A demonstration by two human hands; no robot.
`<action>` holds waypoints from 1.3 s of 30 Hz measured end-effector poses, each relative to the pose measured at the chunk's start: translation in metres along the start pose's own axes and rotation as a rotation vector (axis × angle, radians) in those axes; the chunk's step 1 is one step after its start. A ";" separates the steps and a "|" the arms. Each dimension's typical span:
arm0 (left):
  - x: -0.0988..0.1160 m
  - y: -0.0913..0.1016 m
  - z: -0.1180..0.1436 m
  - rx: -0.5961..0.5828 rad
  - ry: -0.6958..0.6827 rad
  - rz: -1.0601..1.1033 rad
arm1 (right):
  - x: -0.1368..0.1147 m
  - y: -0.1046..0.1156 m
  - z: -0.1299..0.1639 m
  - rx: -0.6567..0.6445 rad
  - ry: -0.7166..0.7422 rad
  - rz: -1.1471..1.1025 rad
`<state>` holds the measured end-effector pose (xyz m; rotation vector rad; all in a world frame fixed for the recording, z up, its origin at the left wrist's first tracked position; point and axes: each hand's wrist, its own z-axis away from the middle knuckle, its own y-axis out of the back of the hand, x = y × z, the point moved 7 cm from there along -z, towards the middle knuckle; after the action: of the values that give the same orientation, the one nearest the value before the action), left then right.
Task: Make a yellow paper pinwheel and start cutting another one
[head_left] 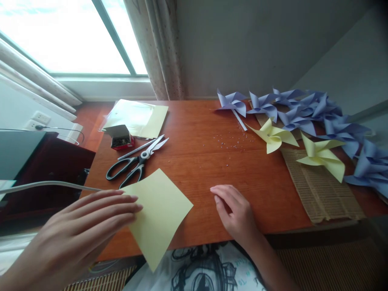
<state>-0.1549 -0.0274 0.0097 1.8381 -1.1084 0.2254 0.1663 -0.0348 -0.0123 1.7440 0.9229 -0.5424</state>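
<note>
paper square: a pale yellow paper square [159, 216] lies flat near the front edge of the wooden table [206, 161], turned like a diamond, and its low corner sticks out over the edge
left hand: the left hand [87, 228] lies flat with the fingers spread out, not gripping; the fingertips [133, 208] press on the left corner of the paper square
right hand: the right hand [235, 212] rests on the bare table, fingers loosely bent and holding nothing; it sits to the right of the paper, apart from it
which is nearer: the left hand touches the paper, the right hand does not
scissors: black-handled scissors [136, 161] lie just behind the paper
pin box: a small open box [121, 137] sits behind the scissors
pinwheels: yellow pinwheels [275, 135] and blue pinwheels [303, 109] lie far to the right
</note>
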 end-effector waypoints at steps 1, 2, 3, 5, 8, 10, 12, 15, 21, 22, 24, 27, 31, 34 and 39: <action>0.007 -0.010 -0.034 -0.005 -0.011 -0.001 | 0.000 0.000 0.000 0.002 0.001 -0.003; 0.015 -0.018 -0.062 -0.016 -0.027 0.000 | 0.000 0.001 0.001 0.006 0.003 -0.006; 0.024 -0.024 -0.084 -0.036 -0.044 0.002 | -0.001 0.001 0.001 0.008 0.004 -0.009; 0.039 -0.029 -0.112 -0.119 -0.091 -0.004 | 0.000 0.002 0.001 0.014 0.001 -0.017; 0.053 -0.036 -0.122 -0.384 -0.263 -0.050 | 0.001 0.004 0.002 0.026 -0.013 -0.036; 0.053 -0.038 -0.124 -0.469 -0.371 -0.117 | 0.001 0.006 0.003 0.034 -0.017 -0.050; 0.051 -0.044 -0.129 -0.483 -0.449 -0.162 | 0.002 0.008 0.004 0.049 -0.015 -0.059; 0.049 -0.063 -0.138 -0.495 -0.457 -0.165 | 0.003 0.014 0.007 0.093 -0.016 -0.065; 0.059 -0.102 -0.160 -0.500 -0.433 -0.125 | 0.006 0.028 0.012 0.206 -0.057 -0.111; 0.062 -0.109 -0.164 -0.496 -0.430 -0.126 | 0.008 0.030 0.013 0.223 -0.077 -0.121; 0.068 -0.123 -0.171 -0.505 -0.422 -0.136 | 0.012 0.032 0.014 0.240 -0.123 -0.144; 0.075 -0.145 -0.180 -0.518 -0.398 -0.100 | 0.017 0.031 0.014 0.244 -0.178 -0.177; 0.080 -0.171 -0.189 -0.524 -0.354 -0.124 | 0.020 0.031 0.013 0.251 -0.212 -0.200; 0.082 -0.185 -0.193 -0.528 -0.337 -0.183 | 0.022 0.032 0.013 0.247 -0.228 -0.220; 0.088 -0.191 -0.187 -0.488 -0.333 -0.313 | 0.023 0.032 0.013 0.241 -0.251 -0.249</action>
<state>0.0955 0.0962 0.0403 1.6010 -0.9672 -0.5091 0.2067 -0.0442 -0.0153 1.7313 0.9287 -1.0480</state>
